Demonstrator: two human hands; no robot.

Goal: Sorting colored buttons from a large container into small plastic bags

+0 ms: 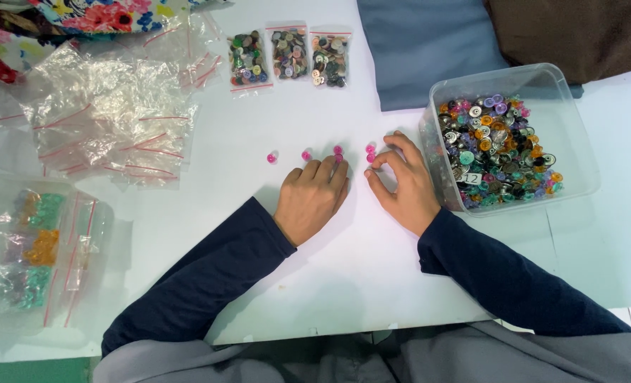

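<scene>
Left hand [312, 195] lying flat, fingers together, fingertips touching a pink button [338, 151], right hand [399, 181] curling, pinching another pink button [371, 157], two more pink buttons [289, 156] lying left, clear tub [578, 128] of mixed buttons sitting beside, three filled bags [289, 57] resting beyond.

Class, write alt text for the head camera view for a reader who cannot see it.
A person's left hand and right hand line up small pink buttons on a white table, beside a clear tub of mixed buttons. Three filled button bags lie above.
</scene>
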